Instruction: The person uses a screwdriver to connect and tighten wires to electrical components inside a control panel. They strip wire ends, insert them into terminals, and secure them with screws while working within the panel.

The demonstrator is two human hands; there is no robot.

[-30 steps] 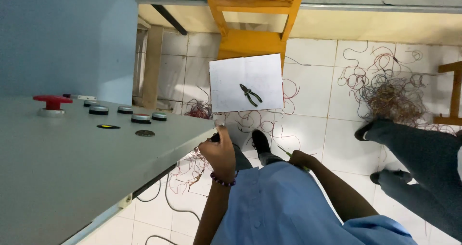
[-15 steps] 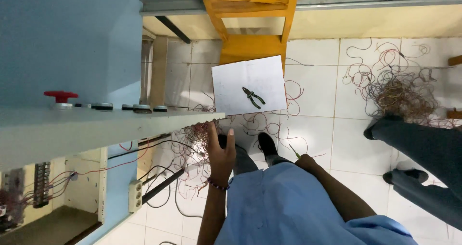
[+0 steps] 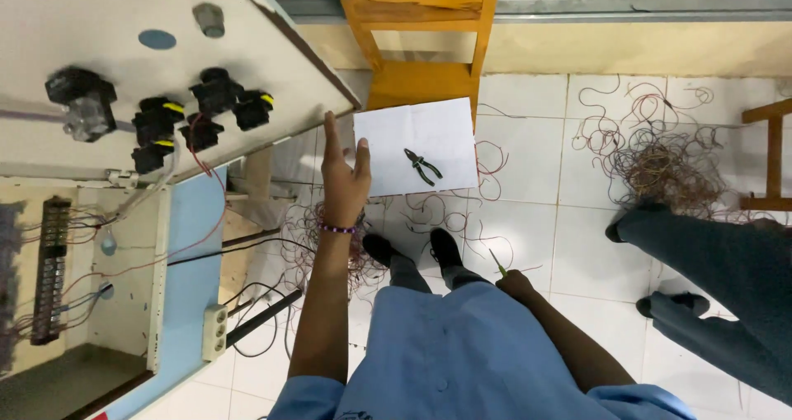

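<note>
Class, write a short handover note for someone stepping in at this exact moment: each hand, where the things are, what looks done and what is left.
Left hand: open, raised by the edge of the cabinet door, holding nothing.
Right hand: closed on a thin green-handled tool, low at the waist.
The door is swung up, showing the backs of its switches and their wires; the cabinet interior is open, with a terminal strip.
Pliers lie on a white sheet on the floor, in front of a yellow stool.
Loose wire scraps are scattered over the tiles.
Done: door opened. Left: the wiring inside, untouched.
</note>
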